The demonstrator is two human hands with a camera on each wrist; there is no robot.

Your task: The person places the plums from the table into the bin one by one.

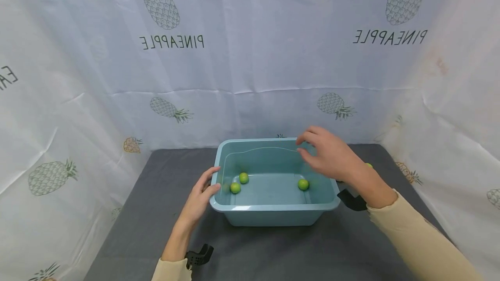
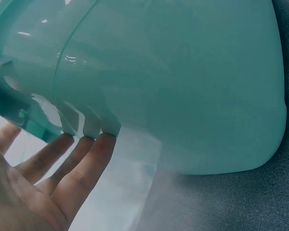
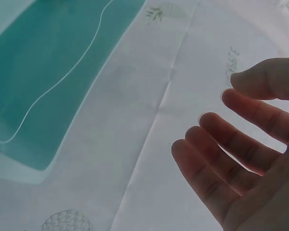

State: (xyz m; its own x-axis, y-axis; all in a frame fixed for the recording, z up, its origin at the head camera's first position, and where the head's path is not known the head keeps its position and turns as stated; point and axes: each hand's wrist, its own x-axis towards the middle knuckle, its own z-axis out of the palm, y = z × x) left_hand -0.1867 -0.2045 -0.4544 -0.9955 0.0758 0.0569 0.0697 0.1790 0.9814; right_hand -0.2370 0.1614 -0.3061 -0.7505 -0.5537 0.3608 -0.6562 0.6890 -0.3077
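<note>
A pale blue-green plastic basin [image 1: 273, 207] stands on the dark cloth in front of me. Inside, near its left end, lie two small round green balls [image 1: 244, 178]; a third green ball [image 1: 303, 184] lies toward the right. My left hand [image 1: 199, 198] touches the basin's left side, and the left wrist view shows its nearly straight fingertips against the wall. Over the basin's back right corner hovers my right hand [image 1: 326, 153], fingers loosely bent, thumb and index finger apart, nothing visible between them. A thin pale line [image 3: 62, 81] runs along the basin's inner wall.
Beyond the right wrist, outside the basin, a bit of another green round thing [image 1: 368, 165] shows, mostly hidden. White sheets printed with pineapples [image 1: 250, 68] hang at the back and both sides. Dark grey cloth [image 1: 152, 211] covers the table.
</note>
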